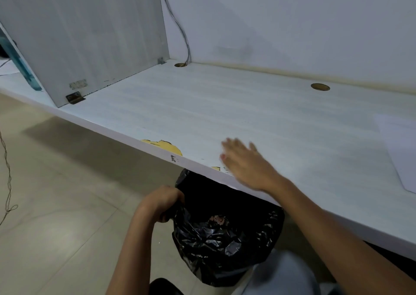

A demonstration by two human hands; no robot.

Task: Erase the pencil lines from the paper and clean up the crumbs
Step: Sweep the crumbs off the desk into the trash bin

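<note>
The right hand (245, 161) is held flat over the desk (225, 105) at its near edge, fingers straight. Below-left of it the thin, limp bag (225, 238) is gripped at its rim by the left hand (162, 202). Crumbs cannot be made out; light and loose, they are judged best swept, not pinched. The paper (403, 150) lies far right.

- A white desk (225, 105) is showing chipped yellow patches (166, 146) along its front edge.
- A grey divider panel (90, 35) is standing on it, with a metal bracket (75, 98) sitting at its foot.
- A cable (177, 24) is running down the wall into a round hole (180, 65); a second hole (320, 87) is lying farther right.
- A thin cord (7, 182) is trailing over the tiled floor (56, 204).
</note>
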